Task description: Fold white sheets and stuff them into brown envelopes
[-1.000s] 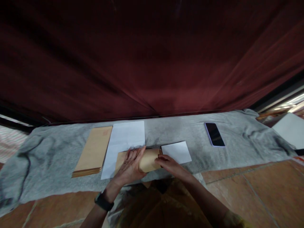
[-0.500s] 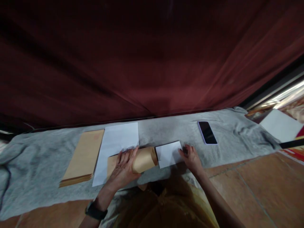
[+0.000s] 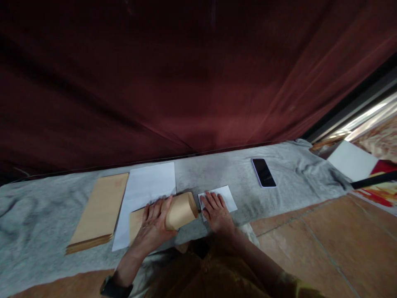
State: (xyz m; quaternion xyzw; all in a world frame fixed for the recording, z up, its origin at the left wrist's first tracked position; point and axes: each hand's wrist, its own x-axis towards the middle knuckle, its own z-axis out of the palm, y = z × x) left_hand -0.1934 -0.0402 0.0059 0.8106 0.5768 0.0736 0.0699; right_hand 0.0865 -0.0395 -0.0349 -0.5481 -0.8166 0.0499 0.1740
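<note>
My left hand [image 3: 156, 220] presses down with fingers spread on a brown kraft envelope [image 3: 182, 210], whose right end curls up into an open bulge. Part of that envelope lies over large white sheets of paper [image 3: 151, 179]. To its right, a smaller folded-looking white paper [image 3: 228, 198] rests on the grey cloth. My right hand [image 3: 217, 214] lies flat over the left part of this small paper, fingers stretched out. The two hands are apart, with the envelope's curled end between them.
A stack of brown envelopes [image 3: 97, 209] lies at the left on the grey cloth [image 3: 214, 169]. A phone [image 3: 263, 173] lies at the right. Behind hangs a dark red curtain [image 3: 198, 103]. Tiled floor [image 3: 310, 244] shows in front, and a white box-like object [image 3: 352, 161] stands far right.
My right hand has moved left from the small white paper's right edge and now lies flat on it. My left hand stays on the envelope. The view has shifted slightly.
</note>
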